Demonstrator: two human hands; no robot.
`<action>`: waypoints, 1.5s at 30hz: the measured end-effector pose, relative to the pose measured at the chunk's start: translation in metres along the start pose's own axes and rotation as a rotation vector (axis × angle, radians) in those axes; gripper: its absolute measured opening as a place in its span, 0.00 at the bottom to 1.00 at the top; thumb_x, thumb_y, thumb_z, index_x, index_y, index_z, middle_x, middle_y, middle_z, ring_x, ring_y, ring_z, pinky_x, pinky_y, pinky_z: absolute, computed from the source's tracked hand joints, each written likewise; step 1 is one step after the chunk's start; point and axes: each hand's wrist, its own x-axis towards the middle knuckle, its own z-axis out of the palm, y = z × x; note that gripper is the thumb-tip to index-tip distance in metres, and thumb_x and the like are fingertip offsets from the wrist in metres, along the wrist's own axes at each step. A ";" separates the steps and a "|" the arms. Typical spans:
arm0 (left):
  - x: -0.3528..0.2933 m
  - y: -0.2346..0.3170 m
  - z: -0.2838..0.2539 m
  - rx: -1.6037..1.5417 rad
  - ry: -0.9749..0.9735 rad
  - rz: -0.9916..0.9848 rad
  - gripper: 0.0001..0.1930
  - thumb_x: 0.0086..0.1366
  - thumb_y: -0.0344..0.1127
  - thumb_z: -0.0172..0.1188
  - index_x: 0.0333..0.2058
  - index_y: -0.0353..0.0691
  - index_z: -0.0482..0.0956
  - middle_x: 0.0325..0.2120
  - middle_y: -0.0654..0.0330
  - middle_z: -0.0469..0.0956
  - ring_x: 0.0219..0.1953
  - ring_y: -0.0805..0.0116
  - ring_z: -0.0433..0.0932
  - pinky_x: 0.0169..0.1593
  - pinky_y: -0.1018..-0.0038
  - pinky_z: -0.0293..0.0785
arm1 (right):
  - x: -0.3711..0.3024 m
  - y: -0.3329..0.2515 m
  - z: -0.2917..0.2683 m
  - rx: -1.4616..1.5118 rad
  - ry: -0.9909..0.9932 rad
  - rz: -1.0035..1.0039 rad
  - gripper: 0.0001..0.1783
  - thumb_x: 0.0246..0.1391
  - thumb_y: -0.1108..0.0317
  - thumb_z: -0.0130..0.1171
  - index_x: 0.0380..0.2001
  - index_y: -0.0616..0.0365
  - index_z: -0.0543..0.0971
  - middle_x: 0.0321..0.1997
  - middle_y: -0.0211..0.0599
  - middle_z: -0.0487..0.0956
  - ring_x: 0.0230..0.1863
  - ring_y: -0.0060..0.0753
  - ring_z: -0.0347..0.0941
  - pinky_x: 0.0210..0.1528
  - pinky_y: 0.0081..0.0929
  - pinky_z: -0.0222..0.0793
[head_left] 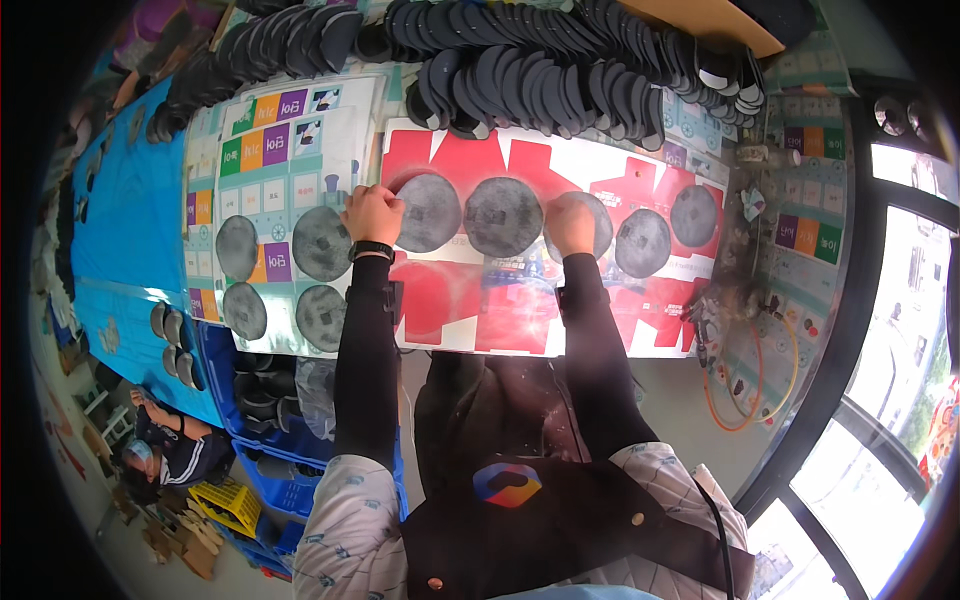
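Observation:
My left hand (373,217), with a dark wristband, is closed at the left edge of a round grey pad (430,213) on the printed board. Its fingers look curled onto the pad's rim. My right hand (571,224) is over another grey pad (598,222) and hides its left part. Motion blurs its fingers, so their grip does not show. Between my hands lies a third pad (503,217) with a darker patch in its middle. To the right are two more dusty discs, a lower one (642,243) and a higher one (694,216).
Rows of dark curved pieces (530,88) line the far side. More grey discs (322,244) lie at left on printed sheets. Beyond is a blue table (125,250); blue crates (290,490) stand below. An orange hose (735,425) hangs at right. Another person (180,450) is at lower left.

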 end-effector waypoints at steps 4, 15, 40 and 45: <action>-0.015 0.001 -0.024 -0.235 -0.138 0.006 0.06 0.55 0.41 0.65 0.29 0.48 0.84 0.36 0.62 0.80 0.47 0.52 0.77 0.50 0.52 0.70 | 0.002 -0.003 0.001 0.007 0.020 -0.065 0.10 0.51 0.68 0.58 0.23 0.58 0.86 0.29 0.50 0.83 0.34 0.58 0.80 0.43 0.48 0.75; -0.088 -0.061 -0.144 -0.954 -0.124 -0.136 0.04 0.67 0.28 0.59 0.39 0.36 0.76 0.31 0.65 0.78 0.34 0.76 0.77 0.41 0.78 0.71 | 0.009 -0.072 -0.009 0.099 -0.184 -0.478 0.18 0.48 0.71 0.63 0.46 0.51 0.83 0.44 0.40 0.79 0.52 0.49 0.73 0.57 0.42 0.70; -0.079 -0.169 -0.174 -0.914 0.026 -0.199 0.07 0.64 0.31 0.62 0.40 0.37 0.77 0.34 0.63 0.80 0.36 0.73 0.80 0.39 0.76 0.74 | 0.047 -0.169 0.005 -0.741 -0.768 -1.188 0.17 0.49 0.61 0.65 0.42 0.55 0.81 0.46 0.36 0.81 0.54 0.43 0.74 0.57 0.47 0.67; -0.008 -0.207 -0.185 -1.222 0.138 -0.258 0.08 0.65 0.30 0.60 0.43 0.39 0.76 0.37 0.62 0.79 0.38 0.71 0.79 0.41 0.73 0.76 | 0.042 -0.211 -0.080 -0.245 -1.379 -0.731 0.11 0.54 0.63 0.60 0.33 0.60 0.77 0.31 0.39 0.77 0.34 0.35 0.75 0.40 0.33 0.69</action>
